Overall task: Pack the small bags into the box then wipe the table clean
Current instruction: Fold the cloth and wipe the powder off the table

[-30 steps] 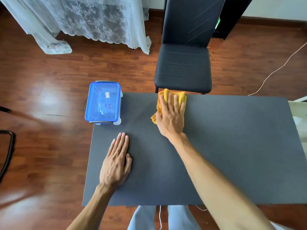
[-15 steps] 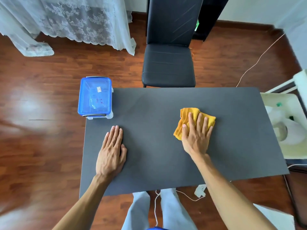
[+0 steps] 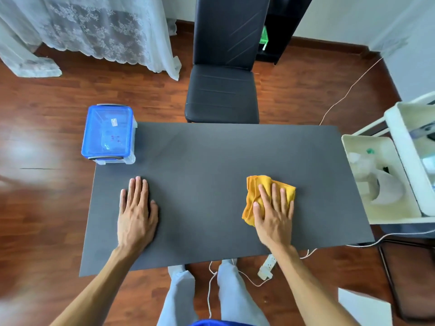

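On the dark grey table (image 3: pixel 207 161) a clear box with a blue lid (image 3: pixel 108 134) stands at the far left corner, lid shut; small red shapes show faintly through the lid. My right hand (image 3: pixel 274 212) presses flat on a crumpled yellow cloth (image 3: pixel 257 191) toward the right side of the table, fingers spread over it. My left hand (image 3: pixel 136 211) lies flat on the table near the left front, fingers together, holding nothing. No small bags lie loose on the table.
A black chair (image 3: pixel 222 90) stands against the table's far edge. A white cart (image 3: pixel 388 177) with items sits close to the right edge. A white power strip (image 3: pixel 267 267) and cords lie on the wooden floor by my legs.
My right hand has slid the yellow cloth from the far middle edge toward the right and nearer side of the table. My left hand has stayed flat in place.
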`<state>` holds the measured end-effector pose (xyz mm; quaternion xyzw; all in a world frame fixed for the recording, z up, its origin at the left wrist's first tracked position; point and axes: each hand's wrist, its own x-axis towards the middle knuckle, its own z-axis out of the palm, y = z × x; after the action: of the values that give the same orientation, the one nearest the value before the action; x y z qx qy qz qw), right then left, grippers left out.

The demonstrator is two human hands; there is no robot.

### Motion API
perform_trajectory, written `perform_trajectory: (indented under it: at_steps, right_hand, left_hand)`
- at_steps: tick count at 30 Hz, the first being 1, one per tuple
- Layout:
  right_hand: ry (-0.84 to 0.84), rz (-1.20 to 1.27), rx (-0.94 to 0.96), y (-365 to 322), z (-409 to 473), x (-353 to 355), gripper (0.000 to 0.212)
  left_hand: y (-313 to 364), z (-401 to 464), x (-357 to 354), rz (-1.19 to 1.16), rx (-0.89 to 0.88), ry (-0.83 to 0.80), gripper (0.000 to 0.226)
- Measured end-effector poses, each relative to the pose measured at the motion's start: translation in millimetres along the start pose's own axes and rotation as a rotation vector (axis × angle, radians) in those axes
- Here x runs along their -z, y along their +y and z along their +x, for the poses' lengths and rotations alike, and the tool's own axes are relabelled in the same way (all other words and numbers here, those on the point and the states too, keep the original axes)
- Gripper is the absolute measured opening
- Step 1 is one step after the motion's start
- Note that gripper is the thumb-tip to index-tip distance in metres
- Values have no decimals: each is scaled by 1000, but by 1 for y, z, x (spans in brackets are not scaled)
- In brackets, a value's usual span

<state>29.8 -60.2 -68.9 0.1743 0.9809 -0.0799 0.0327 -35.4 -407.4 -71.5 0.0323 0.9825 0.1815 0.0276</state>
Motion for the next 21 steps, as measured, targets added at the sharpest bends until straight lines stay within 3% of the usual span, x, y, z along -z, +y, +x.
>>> perform_trajectory:
  at_steps: [3,7,10,13,16,18,21]
  right_hand:
    - [35,22,-27,-29,54,2,62]
    - [33,46,419,-68,15,-24,60]
    - [-84,61,605,-24,-42,-25,59]
    - [-114,0,568,61,-42,-9,57]
    - [-101,-43,502,115,13,14,59]
    - [-50,-45,395,106,54,22,61]
    - [-2,11,311,63,71,17,64]
  left_hand:
    - [47,-12,-15,50,84,-5,65]
    - [86,-23,-34,74,-32,-41,62]
    - [94,-29,-39,85,-50,-29,60]
    - [100,-32,-42,27,0,24,59]
    - [121,-32,-48,-26,144,56,61]
    - [144,-29,-54,-37,170,48,62]
    - [182,-25,-66,-28,64,16,62]
